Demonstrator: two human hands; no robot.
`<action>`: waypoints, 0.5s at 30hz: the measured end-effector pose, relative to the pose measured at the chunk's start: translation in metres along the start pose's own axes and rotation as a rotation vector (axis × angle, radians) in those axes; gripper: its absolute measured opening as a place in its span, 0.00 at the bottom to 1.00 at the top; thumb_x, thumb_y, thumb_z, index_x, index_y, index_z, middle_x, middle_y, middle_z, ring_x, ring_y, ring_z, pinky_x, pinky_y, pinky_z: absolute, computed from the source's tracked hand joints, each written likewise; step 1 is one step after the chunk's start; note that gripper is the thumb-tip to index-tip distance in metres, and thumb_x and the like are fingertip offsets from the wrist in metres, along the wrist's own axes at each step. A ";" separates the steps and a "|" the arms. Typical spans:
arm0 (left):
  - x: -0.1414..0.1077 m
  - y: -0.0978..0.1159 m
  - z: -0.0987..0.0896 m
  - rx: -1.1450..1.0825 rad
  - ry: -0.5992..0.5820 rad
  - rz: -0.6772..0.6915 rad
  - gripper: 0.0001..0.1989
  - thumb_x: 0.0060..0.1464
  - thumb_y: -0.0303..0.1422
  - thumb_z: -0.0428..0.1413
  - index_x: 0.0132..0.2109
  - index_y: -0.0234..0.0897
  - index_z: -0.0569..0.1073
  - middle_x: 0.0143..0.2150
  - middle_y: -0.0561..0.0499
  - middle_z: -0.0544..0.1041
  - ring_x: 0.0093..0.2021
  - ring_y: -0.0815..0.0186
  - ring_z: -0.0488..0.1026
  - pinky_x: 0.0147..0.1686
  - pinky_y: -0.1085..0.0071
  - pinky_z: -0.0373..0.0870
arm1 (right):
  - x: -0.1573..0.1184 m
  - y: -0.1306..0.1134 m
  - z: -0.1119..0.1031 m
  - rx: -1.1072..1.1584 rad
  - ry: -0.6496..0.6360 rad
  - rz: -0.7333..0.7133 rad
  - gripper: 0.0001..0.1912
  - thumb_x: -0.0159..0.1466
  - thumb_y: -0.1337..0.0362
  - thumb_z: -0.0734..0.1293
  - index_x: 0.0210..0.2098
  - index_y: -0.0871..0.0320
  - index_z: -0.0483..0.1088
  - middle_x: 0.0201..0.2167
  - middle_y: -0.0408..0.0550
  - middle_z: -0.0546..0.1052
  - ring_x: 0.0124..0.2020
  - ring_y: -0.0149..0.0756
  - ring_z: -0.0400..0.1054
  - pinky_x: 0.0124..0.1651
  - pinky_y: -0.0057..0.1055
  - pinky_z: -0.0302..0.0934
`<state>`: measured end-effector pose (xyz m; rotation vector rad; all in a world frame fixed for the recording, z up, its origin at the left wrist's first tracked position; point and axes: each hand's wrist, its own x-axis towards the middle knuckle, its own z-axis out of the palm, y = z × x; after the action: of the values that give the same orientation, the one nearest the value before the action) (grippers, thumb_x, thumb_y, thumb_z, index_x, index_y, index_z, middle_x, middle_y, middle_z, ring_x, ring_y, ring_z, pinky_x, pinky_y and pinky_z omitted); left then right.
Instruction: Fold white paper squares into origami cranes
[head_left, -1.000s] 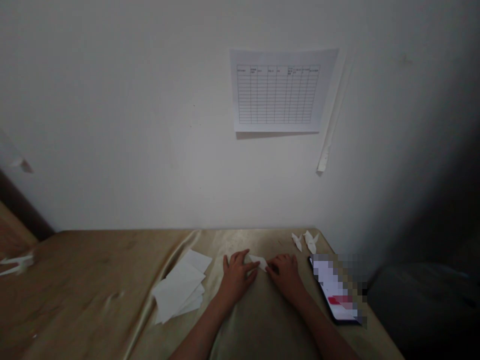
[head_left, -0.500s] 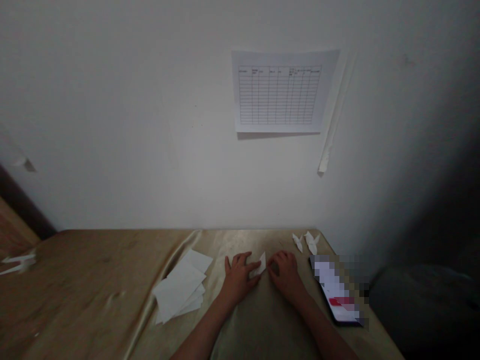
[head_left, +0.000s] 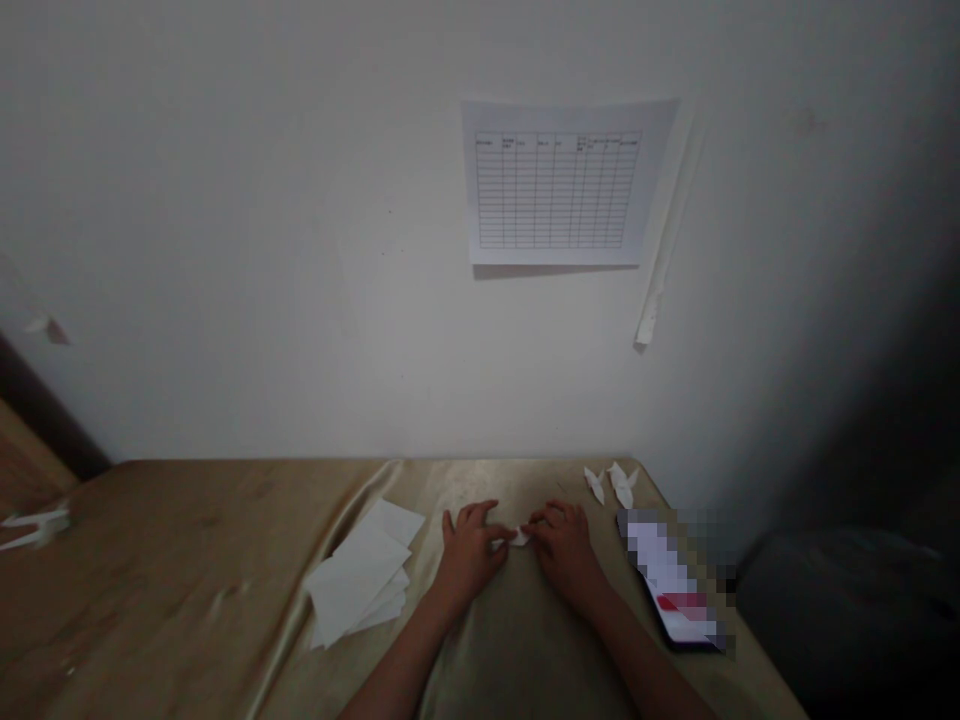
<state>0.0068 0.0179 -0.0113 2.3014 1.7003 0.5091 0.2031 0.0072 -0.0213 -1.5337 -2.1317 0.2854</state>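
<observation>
A small folded piece of white paper [head_left: 519, 538] lies between my two hands, low over the cloth. My left hand [head_left: 474, 548] holds its left end between thumb and index finger, the other fingers spread out. On the right end, the fingertips of my right hand [head_left: 564, 540] press together, the fingers curled. The fingers cover both ends of the paper, so only its middle shows. Left of my left hand lies a fanned stack of white paper sheets [head_left: 364, 575]. Beyond my right hand are two small folded paper shapes [head_left: 622, 484] near the table's far right corner.
A phone [head_left: 671, 580] with a lit, partly blurred screen lies right of my right arm. The table [head_left: 172, 580] wears a creased gold cloth and meets a wall carrying a printed grid sheet [head_left: 555, 190]. White scraps [head_left: 37, 525] sit at the far left.
The paper has been turned or folded down and now shows as a smaller, flatter piece. My right hand has moved left onto it; my left hand has shifted slightly.
</observation>
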 end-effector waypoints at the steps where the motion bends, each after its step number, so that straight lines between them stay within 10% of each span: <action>1: 0.000 -0.001 0.001 0.008 0.006 0.003 0.14 0.54 0.33 0.60 0.46 0.59 0.80 0.67 0.55 0.66 0.67 0.50 0.57 0.65 0.32 0.35 | 0.000 0.000 0.000 -0.004 0.002 -0.008 0.19 0.66 0.69 0.61 0.48 0.43 0.77 0.53 0.43 0.76 0.63 0.45 0.55 0.69 0.54 0.30; 15: 0.004 -0.004 0.001 0.008 0.009 -0.012 0.11 0.56 0.38 0.61 0.45 0.61 0.80 0.66 0.55 0.67 0.66 0.51 0.59 0.65 0.32 0.37 | 0.000 -0.008 0.001 -0.007 0.037 -0.050 0.10 0.68 0.63 0.64 0.43 0.45 0.78 0.48 0.42 0.79 0.61 0.46 0.60 0.69 0.60 0.25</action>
<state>0.0050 0.0229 -0.0128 2.2960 1.7228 0.5122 0.1960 0.0044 -0.0191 -1.4757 -2.1409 0.2309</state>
